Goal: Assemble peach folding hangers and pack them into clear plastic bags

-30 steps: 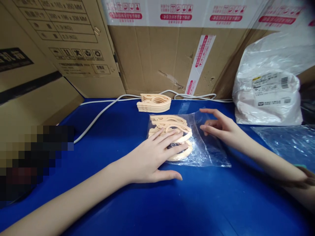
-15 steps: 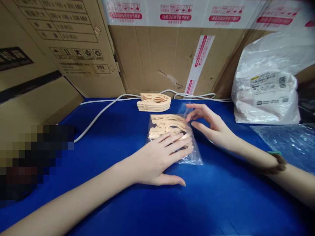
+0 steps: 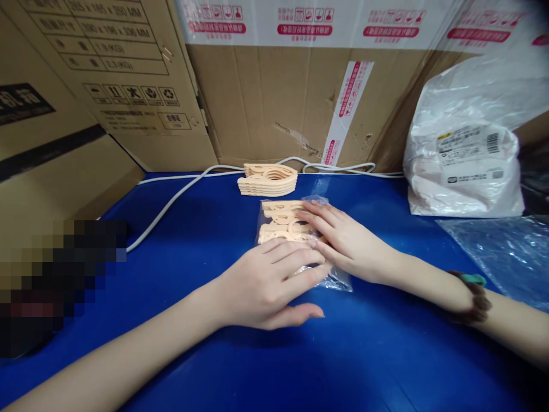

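Note:
A clear plastic bag lies flat on the blue table, with several cream folding hangers inside it. My left hand rests over the near part of the bag, its fingers stretched out and the thumb apart. From the right, my right hand lies across the bag's right side, fingers extended over the hangers. The two hands' fingers come close together near the bag's middle and hide part of the contents. Behind the bag sits a neat stack of cream folding hangers.
Cardboard boxes stand along the back and left. A white cable runs along the back edge. At the right are a white plastic parcel bag and clear plastic film. A dark blurred object lies left.
My right hand has moved left and come down onto the bag's right side. My left hand has shifted slightly toward me, with its fingers still stretched.

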Motion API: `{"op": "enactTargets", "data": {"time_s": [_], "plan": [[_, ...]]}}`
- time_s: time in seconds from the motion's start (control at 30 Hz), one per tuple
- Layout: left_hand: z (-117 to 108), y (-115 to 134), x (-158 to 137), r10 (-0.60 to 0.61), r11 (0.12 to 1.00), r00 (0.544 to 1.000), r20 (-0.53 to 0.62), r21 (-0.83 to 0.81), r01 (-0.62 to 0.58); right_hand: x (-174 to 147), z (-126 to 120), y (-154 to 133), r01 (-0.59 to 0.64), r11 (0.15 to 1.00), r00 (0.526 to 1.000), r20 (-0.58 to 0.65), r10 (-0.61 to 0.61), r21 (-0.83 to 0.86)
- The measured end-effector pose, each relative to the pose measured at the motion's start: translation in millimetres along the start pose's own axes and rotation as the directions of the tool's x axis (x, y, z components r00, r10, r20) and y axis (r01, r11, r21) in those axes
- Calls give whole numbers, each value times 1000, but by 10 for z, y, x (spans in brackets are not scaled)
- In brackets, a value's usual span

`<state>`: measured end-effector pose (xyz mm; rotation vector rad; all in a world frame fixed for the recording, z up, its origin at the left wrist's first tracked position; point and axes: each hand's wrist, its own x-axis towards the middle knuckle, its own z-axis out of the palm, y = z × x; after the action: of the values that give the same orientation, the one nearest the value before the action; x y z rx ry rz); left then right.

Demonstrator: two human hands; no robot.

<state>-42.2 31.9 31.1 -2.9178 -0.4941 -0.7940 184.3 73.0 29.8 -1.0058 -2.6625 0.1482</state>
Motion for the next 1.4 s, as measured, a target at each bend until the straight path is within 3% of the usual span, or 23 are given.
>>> {"op": "enactTargets", "data": {"time_s": [0.23,0.57,0.83,0.97,1.17,1.4], "plan": [[3,-107,-40,-48,999,982,-185,-22,44,15,123,-201,-30,989,999,-40,25,-145],[-38,-127,-28,-88,996,980,-178,-33,83,-123,91,-197,-39,974,998,-47,29,-223],[-22,-132,-55,-106,993,981,-161,-70,95,-369,-31,294,-201,929,979,-90,182,-311],[-20,-127,-48,-111,992,982,-153,-81,100,-322,-93,673,-273,928,961,-100,256,-254],[-17,-142,-48,-119,991,982,-147,-80,108,15,-115,1091,-176,981,984,-56,172,-81],[-11,-156,-58,-134,988,982,-134,-100,121,322,-45,1235,-123,992,983,-134,122,3]]}}
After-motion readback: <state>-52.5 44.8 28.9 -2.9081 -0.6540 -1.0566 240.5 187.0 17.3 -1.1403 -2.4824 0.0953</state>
